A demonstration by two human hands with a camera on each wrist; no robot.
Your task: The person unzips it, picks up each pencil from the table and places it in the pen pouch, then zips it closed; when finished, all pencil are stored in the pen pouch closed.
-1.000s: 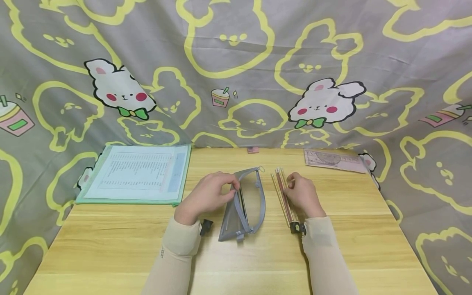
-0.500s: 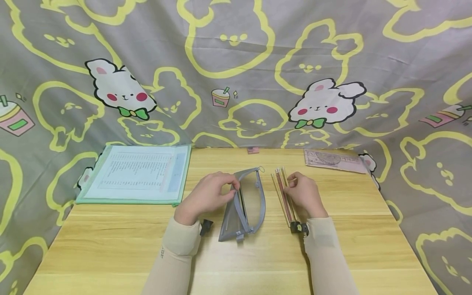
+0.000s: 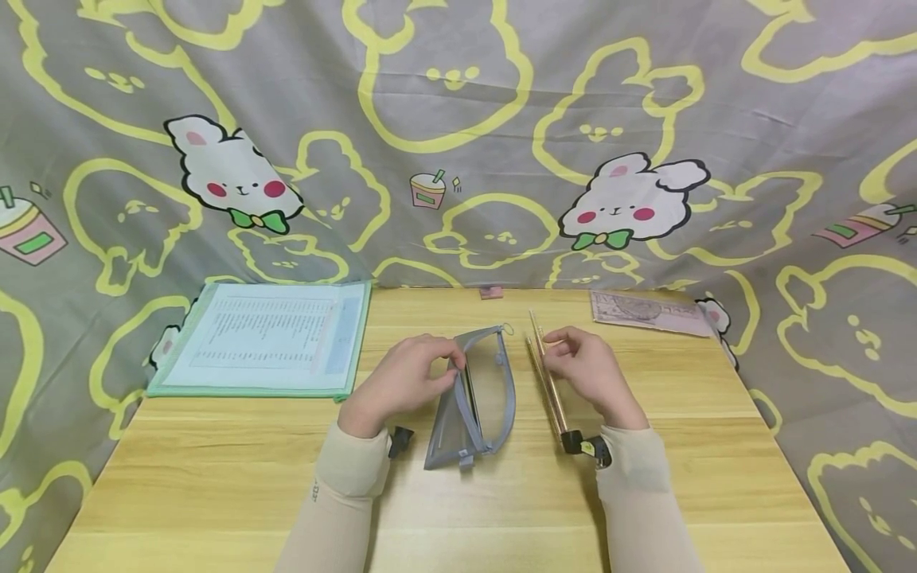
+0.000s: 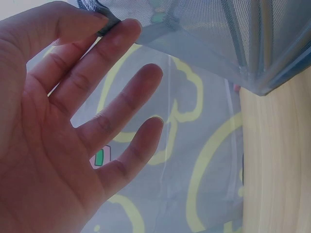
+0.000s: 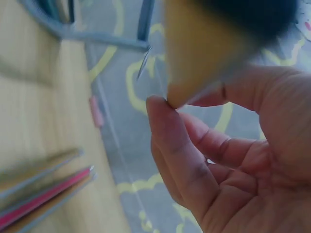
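My left hand pinches the rim of a grey mesh pencil case between thumb and index finger; the other fingers spread out. The case stands with its zipped mouth gaping. Slim sticks show inside it through the mesh in the left wrist view. Just right of the case, my right hand pinches a gold-coloured pencil, which is blurred close to the right wrist camera. It is raised above the table. Below and beside it lie several pencils, a pink one among them.
A green-edged document folder lies at the back left. Toward the back right is a flat pouch with a banknote print. A small flag-patterned piece sits at the table's back edge, before the patterned curtain.
My right hand has lifted one gold pencil off the others and tilted it, shifting slightly leftward at the fingertips. The left hand and the pencil case stay put.
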